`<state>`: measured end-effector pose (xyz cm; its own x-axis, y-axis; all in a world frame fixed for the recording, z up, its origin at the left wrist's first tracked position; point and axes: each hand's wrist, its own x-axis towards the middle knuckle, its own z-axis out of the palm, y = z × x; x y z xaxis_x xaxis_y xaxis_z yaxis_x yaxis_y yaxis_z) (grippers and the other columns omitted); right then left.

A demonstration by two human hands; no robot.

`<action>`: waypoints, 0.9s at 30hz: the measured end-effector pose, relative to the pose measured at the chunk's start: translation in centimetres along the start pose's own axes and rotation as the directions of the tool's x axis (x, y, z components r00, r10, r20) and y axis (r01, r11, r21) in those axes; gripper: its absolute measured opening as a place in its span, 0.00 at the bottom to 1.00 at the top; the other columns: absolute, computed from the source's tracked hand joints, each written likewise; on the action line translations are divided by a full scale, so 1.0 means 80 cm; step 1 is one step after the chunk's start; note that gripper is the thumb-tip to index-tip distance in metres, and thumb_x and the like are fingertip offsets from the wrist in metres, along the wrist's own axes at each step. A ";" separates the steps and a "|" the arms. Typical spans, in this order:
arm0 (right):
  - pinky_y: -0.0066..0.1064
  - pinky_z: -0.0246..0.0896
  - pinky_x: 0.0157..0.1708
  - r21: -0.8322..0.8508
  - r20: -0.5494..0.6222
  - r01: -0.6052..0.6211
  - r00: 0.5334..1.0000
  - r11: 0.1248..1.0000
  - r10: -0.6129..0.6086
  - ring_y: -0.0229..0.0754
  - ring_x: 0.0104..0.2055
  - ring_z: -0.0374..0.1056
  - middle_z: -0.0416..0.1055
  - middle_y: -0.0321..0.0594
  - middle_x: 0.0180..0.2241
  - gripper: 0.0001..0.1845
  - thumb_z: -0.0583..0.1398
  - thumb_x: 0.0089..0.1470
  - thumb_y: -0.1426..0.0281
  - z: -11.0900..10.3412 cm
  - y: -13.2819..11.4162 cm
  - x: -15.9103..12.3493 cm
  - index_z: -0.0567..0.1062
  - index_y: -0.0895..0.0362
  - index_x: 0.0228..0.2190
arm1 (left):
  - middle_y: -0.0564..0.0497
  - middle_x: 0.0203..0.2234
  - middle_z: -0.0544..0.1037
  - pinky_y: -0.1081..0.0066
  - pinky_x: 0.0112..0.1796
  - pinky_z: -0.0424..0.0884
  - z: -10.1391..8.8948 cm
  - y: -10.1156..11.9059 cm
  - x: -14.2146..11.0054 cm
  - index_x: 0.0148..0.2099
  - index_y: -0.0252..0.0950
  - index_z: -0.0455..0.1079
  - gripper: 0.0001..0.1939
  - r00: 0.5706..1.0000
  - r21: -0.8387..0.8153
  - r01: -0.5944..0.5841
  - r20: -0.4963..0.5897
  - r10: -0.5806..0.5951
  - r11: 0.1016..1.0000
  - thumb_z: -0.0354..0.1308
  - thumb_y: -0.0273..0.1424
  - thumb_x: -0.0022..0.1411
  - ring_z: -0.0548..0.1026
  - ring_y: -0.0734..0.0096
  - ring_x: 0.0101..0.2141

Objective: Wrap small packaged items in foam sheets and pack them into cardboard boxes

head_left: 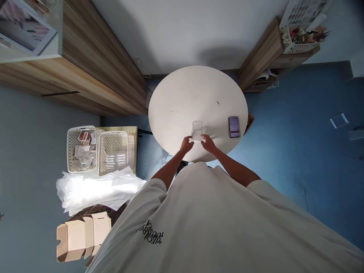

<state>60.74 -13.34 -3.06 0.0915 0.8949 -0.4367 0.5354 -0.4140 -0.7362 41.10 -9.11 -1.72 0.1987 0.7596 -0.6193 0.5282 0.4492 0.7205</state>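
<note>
A small clear plastic case (196,135) lies unfolded near the front edge of the round white table (176,91). Its two square halves are spread one behind the other, and I see nothing inside them. On the left edge of the nearer half, the fingers of my left hand (187,144) are closed. My right hand (208,143) grips the opposite edge, thumb and fingers pressed around the corner. The far half (197,126) rests on the tabletop, untouched by either hand.
A phone (234,127) lies at the table's right. To the left stand a basket with small packets (68,151) and a basket with clear cases (131,149). White sheets (96,189) and an unfolded carton (76,237) are nearer me. Wooden cabinets (105,57) flank the table.
</note>
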 end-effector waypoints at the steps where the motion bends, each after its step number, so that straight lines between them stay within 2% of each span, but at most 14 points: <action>1: 0.51 0.69 0.63 -0.003 -0.008 0.011 1.000 1.000 -0.011 0.54 0.62 0.71 0.66 0.52 0.67 0.30 0.55 0.58 0.70 -0.002 -0.002 0.000 0.72 0.54 0.62 | 0.38 0.69 0.66 0.62 0.48 0.78 -0.006 0.001 -0.004 0.63 0.40 0.71 0.26 1.000 -0.003 0.004 -0.017 -0.004 1.000 0.62 0.27 0.64 0.71 0.50 0.65; 4: 0.49 0.68 0.63 0.000 -0.020 0.076 0.997 0.997 -0.076 0.53 0.61 0.71 0.68 0.52 0.65 0.27 0.54 0.60 0.70 -0.005 -0.013 0.005 0.74 0.56 0.60 | 0.39 0.66 0.70 0.60 0.54 0.77 -0.025 0.004 -0.016 0.62 0.40 0.73 0.23 0.995 0.003 -0.017 -0.095 0.018 1.000 0.62 0.27 0.65 0.73 0.51 0.63; 8: 0.48 0.70 0.61 -0.005 0.020 0.176 0.984 0.984 -0.176 0.52 0.57 0.74 0.71 0.53 0.61 0.24 0.54 0.60 0.73 0.000 -0.045 0.020 0.76 0.56 0.55 | 0.40 0.61 0.76 0.56 0.60 0.73 -0.059 -0.002 -0.029 0.60 0.38 0.74 0.20 0.976 0.029 -0.075 -0.201 0.080 0.997 0.60 0.25 0.66 0.76 0.55 0.59; 15: 0.43 0.72 0.57 -0.029 0.110 0.340 0.936 0.940 -0.335 0.47 0.53 0.76 0.73 0.49 0.59 0.22 0.53 0.61 0.75 0.032 -0.119 0.031 0.78 0.54 0.52 | 0.41 0.54 0.81 0.57 0.60 0.73 -0.149 -0.029 -0.051 0.57 0.38 0.76 0.20 0.916 0.035 -0.137 -0.377 0.140 0.990 0.59 0.25 0.64 0.79 0.57 0.55; 20: 0.41 0.73 0.55 -0.049 0.148 0.427 0.897 0.903 -0.417 0.44 0.49 0.77 0.75 0.48 0.57 0.21 0.53 0.62 0.75 0.082 -0.175 0.033 0.79 0.54 0.51 | 0.43 0.54 0.82 0.59 0.59 0.74 -0.215 -0.052 -0.073 0.57 0.38 0.77 0.20 0.873 0.007 -0.162 -0.465 0.146 0.987 0.58 0.26 0.63 0.80 0.58 0.55; 24: 0.40 0.72 0.56 -0.062 0.190 0.478 0.867 0.876 -0.460 0.43 0.47 0.77 0.76 0.47 0.56 0.22 0.53 0.61 0.76 0.142 -0.223 0.030 0.80 0.54 0.51 | 0.42 0.54 0.82 0.60 0.59 0.74 -0.268 -0.077 -0.096 0.57 0.37 0.77 0.20 0.849 0.014 -0.178 -0.504 0.161 0.984 0.57 0.25 0.64 0.80 0.57 0.55; 27: 0.39 0.72 0.57 -0.048 0.225 0.512 0.842 0.858 -0.490 0.43 0.48 0.77 0.76 0.46 0.55 0.21 0.54 0.61 0.76 0.191 -0.257 0.022 0.80 0.54 0.50 | 0.43 0.54 0.83 0.62 0.59 0.74 -0.317 -0.101 -0.115 0.57 0.37 0.77 0.20 0.836 0.026 -0.180 -0.523 0.167 0.983 0.56 0.26 0.64 0.81 0.59 0.55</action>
<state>37.09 -5.79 3.37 -0.3738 0.9193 -0.1234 0.5467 0.1108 -0.8300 14.03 -7.81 6.05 -0.1780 0.9557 -0.2342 0.5050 0.2930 0.8119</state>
